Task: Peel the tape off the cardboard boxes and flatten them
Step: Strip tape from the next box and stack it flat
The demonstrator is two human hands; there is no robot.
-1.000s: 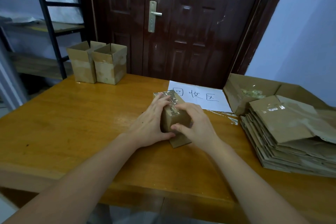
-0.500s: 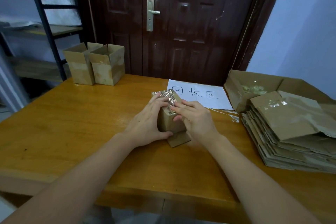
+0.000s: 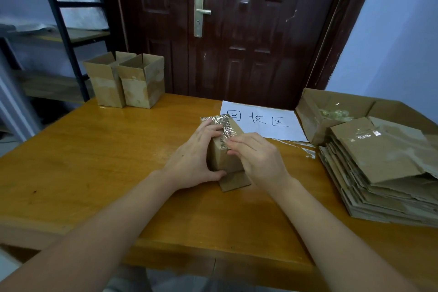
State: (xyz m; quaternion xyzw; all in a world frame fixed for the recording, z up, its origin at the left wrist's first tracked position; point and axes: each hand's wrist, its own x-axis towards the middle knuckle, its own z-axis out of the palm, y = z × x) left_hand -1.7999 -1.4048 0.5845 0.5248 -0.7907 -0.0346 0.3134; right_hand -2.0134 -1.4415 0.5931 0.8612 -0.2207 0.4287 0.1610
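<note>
my left hand [image 3: 194, 161] grips the box [image 3: 221, 156]; my right hand [image 3: 258, 156] pinches its tape [image 3: 226, 127]. two open boxes [image 3: 128, 80] far left, flattened stack [image 3: 379, 168] right, paper sign [image 3: 260, 121] beyond on the tabletop [image 3: 94, 161].

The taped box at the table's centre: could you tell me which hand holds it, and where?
The left hand grips the taped box round its left side; the right hand fingers the tape on its top.

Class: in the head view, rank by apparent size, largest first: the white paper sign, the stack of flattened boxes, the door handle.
1. stack of flattened boxes, though nearness to the camera may help
2. white paper sign
3. door handle
</note>
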